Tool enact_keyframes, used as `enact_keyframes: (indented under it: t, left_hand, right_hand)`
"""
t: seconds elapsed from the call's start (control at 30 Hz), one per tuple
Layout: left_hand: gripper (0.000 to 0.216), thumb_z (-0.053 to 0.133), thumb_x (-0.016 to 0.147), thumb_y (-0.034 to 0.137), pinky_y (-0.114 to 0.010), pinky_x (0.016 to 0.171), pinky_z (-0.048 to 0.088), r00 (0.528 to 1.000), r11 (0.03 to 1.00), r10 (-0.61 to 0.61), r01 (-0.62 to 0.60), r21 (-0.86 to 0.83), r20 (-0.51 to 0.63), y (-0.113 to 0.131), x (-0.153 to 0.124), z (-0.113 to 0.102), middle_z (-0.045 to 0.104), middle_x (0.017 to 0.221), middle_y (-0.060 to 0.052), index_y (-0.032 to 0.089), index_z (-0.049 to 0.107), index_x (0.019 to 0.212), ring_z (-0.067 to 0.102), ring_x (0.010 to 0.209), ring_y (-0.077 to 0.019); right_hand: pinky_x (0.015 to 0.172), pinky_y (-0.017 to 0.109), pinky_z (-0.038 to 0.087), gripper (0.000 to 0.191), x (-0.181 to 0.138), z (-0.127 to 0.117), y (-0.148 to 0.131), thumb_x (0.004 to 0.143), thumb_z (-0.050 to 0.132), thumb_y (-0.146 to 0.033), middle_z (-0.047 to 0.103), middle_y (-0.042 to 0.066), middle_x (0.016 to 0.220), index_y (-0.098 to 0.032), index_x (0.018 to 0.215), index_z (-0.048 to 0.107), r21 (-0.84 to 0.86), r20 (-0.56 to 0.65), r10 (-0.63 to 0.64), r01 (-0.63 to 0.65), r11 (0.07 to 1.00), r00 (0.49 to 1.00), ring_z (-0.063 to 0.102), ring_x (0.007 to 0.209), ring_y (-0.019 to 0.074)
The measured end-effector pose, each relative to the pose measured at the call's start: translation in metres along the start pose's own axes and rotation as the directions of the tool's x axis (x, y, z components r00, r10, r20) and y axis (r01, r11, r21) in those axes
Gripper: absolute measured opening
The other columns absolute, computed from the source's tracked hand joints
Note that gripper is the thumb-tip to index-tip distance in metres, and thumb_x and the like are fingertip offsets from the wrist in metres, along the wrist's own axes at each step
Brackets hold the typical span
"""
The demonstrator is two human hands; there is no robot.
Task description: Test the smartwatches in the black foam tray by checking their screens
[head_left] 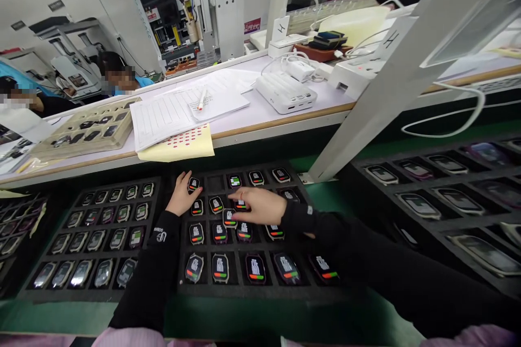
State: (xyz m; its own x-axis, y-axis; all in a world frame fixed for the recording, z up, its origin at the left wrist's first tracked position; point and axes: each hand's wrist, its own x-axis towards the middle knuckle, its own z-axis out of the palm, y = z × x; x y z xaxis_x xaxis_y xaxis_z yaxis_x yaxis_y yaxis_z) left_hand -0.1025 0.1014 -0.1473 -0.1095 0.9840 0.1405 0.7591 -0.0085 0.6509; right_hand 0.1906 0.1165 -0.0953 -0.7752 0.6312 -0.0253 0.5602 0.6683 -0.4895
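A dark foam tray holds rows of square smartwatch bodies without straps, many with lit screens showing red and green bars. At its far left corner, my left hand has thumb and fingers around the edges of a smartwatch. My right hand reaches over the middle of the tray, palm down. At its thumb is another smartwatch, out of line with the slots and apparently pinched. The right index finger stretches past it, over a lit watch partly hidden below. One far-row watch shows a green and white screen.
More watch trays stand left and right on the green bench. Above runs a shelf with papers, a pen, a white power bank and cables. A slanted post rises at right. Other people sit beyond.
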Motion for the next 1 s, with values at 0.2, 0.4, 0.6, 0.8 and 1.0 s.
enact_keyframes:
  t: [0.2, 0.4, 0.6, 0.8, 1.0]
  left_hand:
    - [0.051, 0.063, 0.093, 0.034, -0.057, 0.107, 0.044, 0.994, 0.999, -0.039, 0.038, -0.014, -0.101, -0.002, -0.023, 0.005, 0.047, 0.147, -0.014, 0.02, 0.048, 0.14, 0.049, 0.132, -0.0322]
    - [0.047, 0.062, 0.093, 0.036, -0.056, 0.106, 0.044, 0.985, 0.997, -0.051, 0.061, 0.055, -0.163, 0.002, -0.043, 0.012, 0.055, 0.137, -0.013, 0.018, 0.052, 0.136, 0.052, 0.128, -0.0305]
    - [0.056, 0.058, 0.093, 0.031, -0.057, 0.114, 0.033, 0.981, 0.984, -0.056, 0.086, 0.158, -0.183, 0.022, -0.052, 0.025, 0.051, 0.145, -0.017, 0.015, 0.043, 0.144, 0.042, 0.138, -0.0333]
    - [0.063, 0.053, 0.091, 0.033, -0.058, 0.118, 0.026, 0.984, 0.965, -0.084, 0.119, 0.232, -0.155, 0.028, -0.063, 0.018, 0.055, 0.144, -0.018, 0.015, 0.037, 0.149, 0.038, 0.143, -0.0339]
    - [0.057, 0.054, 0.092, 0.035, -0.058, 0.115, 0.03, 0.988, 0.957, -0.09, 0.122, 0.265, -0.128, 0.02, -0.053, 0.005, 0.059, 0.14, -0.015, 0.019, 0.043, 0.146, 0.046, 0.137, -0.0328]
  right_hand:
    - [0.089, 0.044, 0.054, 0.047, 0.003, 0.024, -0.03, 0.074, 0.087, -0.033, 0.068, 0.018, 0.106, -0.008, 0.112, 0.073, -0.086, 0.01, -0.061, 0.062, 0.994, 0.998, 0.062, 0.109, 0.0397]
    - [0.085, 0.042, 0.056, 0.036, 0.031, 0.029, -0.014, 0.088, 0.078, -0.031, 0.064, 0.011, 0.116, -0.013, 0.116, 0.065, -0.006, -0.048, -0.042, 0.042, 0.999, 0.998, 0.066, 0.094, 0.0248]
    - [0.087, 0.044, 0.057, 0.03, 0.09, 0.022, 0.005, 0.1, 0.067, -0.031, 0.061, 0.01, 0.125, -0.016, 0.125, 0.061, 0.072, -0.13, 0.025, -0.016, 0.997, 0.991, 0.064, 0.103, 0.0255]
    - [0.088, 0.045, 0.057, 0.028, 0.091, 0.009, -0.002, 0.1, 0.066, -0.031, 0.063, 0.01, 0.123, -0.016, 0.124, 0.062, 0.184, -0.166, 0.055, -0.024, 0.983, 0.985, 0.065, 0.103, 0.0253]
    - [0.079, 0.033, 0.06, 0.042, -0.004, -0.036, 0.002, 0.099, 0.058, -0.028, 0.07, 0.009, 0.122, -0.02, 0.141, 0.056, 0.347, -0.328, 0.163, -0.042, 0.937, 0.931, 0.071, 0.09, 0.0211]
